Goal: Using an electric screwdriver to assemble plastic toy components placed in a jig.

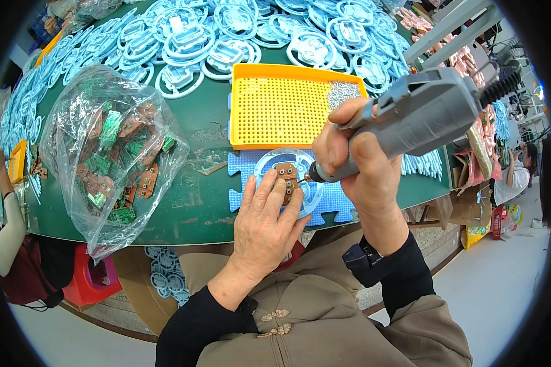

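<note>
Brown rectangular circuit board (286,171) under outstretched left hand (264,227); right hand (368,160) grips grey screwdriver (423,117); yellow perforated tray's edge (288,147) just beyond board.

A brown jacket (330,333) is worn, trimmed near its front seam with two ornate tan knotted fastenings (275,330). The forearms are covered by a black left sleeve (193,327) and a black right sleeve (407,275), the latter overlaid by wider brown cloth. A boxy black device (362,263) is strapped at the right wrist. The left hand (264,232) and right hand (376,177) are bare.
</note>
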Action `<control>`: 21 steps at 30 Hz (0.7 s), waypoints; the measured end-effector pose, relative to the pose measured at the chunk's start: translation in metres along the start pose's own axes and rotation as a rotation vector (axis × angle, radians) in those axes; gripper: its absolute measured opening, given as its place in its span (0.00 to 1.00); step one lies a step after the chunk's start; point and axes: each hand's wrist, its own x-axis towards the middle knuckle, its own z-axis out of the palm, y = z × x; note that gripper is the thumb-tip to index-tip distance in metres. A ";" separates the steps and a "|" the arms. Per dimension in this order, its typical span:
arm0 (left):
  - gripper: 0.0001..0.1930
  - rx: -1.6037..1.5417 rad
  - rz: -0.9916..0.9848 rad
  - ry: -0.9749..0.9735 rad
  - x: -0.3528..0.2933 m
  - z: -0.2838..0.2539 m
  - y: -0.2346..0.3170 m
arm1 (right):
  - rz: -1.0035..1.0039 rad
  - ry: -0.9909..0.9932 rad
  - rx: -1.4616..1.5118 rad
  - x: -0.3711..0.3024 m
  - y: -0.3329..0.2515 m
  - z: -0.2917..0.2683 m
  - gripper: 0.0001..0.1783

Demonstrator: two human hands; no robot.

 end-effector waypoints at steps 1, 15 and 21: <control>0.24 -0.013 -0.002 -0.002 0.000 0.000 0.000 | 0.000 0.001 -0.001 0.000 -0.004 0.001 0.22; 0.21 -0.037 0.020 0.027 0.002 -0.001 -0.002 | -0.014 -0.111 -0.204 -0.025 -0.028 0.011 0.31; 0.20 -0.020 0.025 0.025 0.001 -0.001 -0.003 | -0.021 -0.106 -0.206 -0.027 -0.025 0.011 0.31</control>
